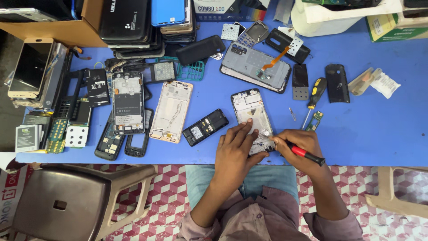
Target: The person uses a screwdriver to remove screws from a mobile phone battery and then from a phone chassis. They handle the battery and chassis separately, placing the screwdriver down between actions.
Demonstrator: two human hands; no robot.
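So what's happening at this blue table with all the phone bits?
A person sits at the blue table working on an opened phone frame. The left hand presses down on it, while the right hand holds a red-handled tool with its tip at the frame's lower end. Other stripped phones and covers lie around, and a yellow-and-black screwdriver rests nearby.

We see a bright blue table [370,120] under everything, and below it a floor [356,178] patterned in red, pink and white cubes. The screwdriver [305,154] in our right hand [298,143] has a red and black handle; another screwdriver [315,91] is yellow and black. The opened phone [252,118] under our left hand [234,149] shows pale grey and white inside. The stool [67,201] is dull brown, our shirt [263,218] a muted mauve
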